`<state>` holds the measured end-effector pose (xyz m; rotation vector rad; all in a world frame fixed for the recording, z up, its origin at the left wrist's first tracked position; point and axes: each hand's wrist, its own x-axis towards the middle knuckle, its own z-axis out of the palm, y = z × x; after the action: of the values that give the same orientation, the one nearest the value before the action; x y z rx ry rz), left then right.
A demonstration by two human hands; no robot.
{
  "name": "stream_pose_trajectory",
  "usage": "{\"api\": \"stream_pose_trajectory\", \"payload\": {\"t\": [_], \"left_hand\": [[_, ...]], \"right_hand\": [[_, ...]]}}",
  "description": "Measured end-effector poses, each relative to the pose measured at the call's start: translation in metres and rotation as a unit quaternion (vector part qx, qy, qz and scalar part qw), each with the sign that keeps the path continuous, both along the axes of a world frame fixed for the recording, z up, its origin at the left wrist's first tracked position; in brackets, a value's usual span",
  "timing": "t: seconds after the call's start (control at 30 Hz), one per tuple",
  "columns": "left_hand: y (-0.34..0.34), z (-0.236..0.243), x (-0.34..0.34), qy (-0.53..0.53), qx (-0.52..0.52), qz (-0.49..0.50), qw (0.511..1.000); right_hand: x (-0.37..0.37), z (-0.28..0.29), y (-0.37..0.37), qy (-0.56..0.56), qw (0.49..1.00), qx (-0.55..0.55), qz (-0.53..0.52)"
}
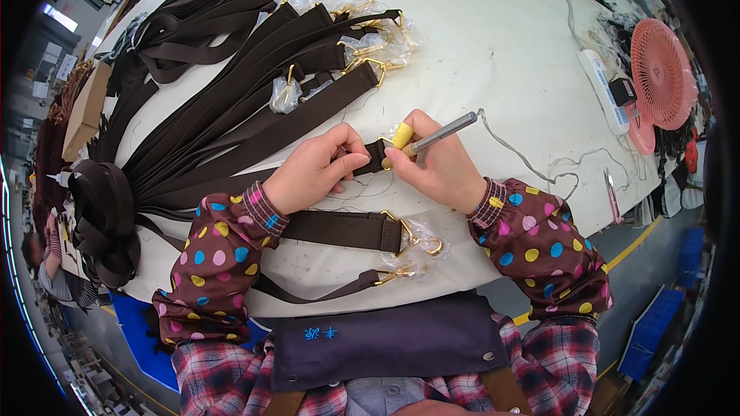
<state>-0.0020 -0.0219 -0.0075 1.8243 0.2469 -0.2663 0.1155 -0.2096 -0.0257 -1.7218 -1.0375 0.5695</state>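
Observation:
My left hand [316, 169] is closed in a pinch at the end of a dark brown webbing strap [239, 183]. Whether a loose thread is also between its fingertips I cannot make out. In my right hand [443, 166] is a grey pen-shaped tool [449, 131] with a cord at its rear. Its tip points at the strap end, by the gold metal buckle. A yellow finger cot [402, 135] covers one right fingertip. Nearer to me lies a wider strap [339, 229] with a gold clasp [428, 245] in clear plastic.
Many more brown straps [254, 108] fan across the white table [493, 54], bunched at a coiled bundle [104, 216] on the left. To the right are a white power strip [603, 88], a pink fan [661, 65], pink-handled snippers [613, 196] and the trailing cord [516, 156].

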Motion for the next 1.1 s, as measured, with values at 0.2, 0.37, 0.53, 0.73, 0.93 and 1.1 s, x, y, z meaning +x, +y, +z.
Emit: {"api": "stream_pose_trajectory", "payload": {"t": [0.2, 0.37, 0.53, 0.73, 0.93, 1.1], "left_hand": [[0.020, 0.028, 0.000, -0.016, 0.099, -0.221, 0.970], [0.008, 0.030, 0.010, -0.066, 0.249, -0.184, 0.949], [0.013, 0.021, 0.020, -0.084, 0.247, -0.213, 0.941], [0.016, 0.011, 0.021, -0.126, 0.206, -0.194, 0.951], [0.014, 0.009, 0.020, -0.136, 0.208, -0.177, 0.952], [0.014, 0.008, 0.019, -0.137, 0.208, -0.169, 0.953]], "right_hand": [[0.002, -0.006, 0.001, 0.068, 0.997, 0.037, 0.003], [0.000, 0.006, 0.000, 0.051, 0.998, 0.027, 0.007], [0.000, 0.002, 0.001, 0.032, 0.999, 0.019, 0.014], [0.000, 0.002, 0.001, 0.020, 1.000, 0.021, 0.009], [-0.001, 0.004, 0.002, -0.001, 1.000, 0.021, 0.008], [-0.001, 0.004, 0.002, 0.001, 1.000, 0.027, 0.006]]}}
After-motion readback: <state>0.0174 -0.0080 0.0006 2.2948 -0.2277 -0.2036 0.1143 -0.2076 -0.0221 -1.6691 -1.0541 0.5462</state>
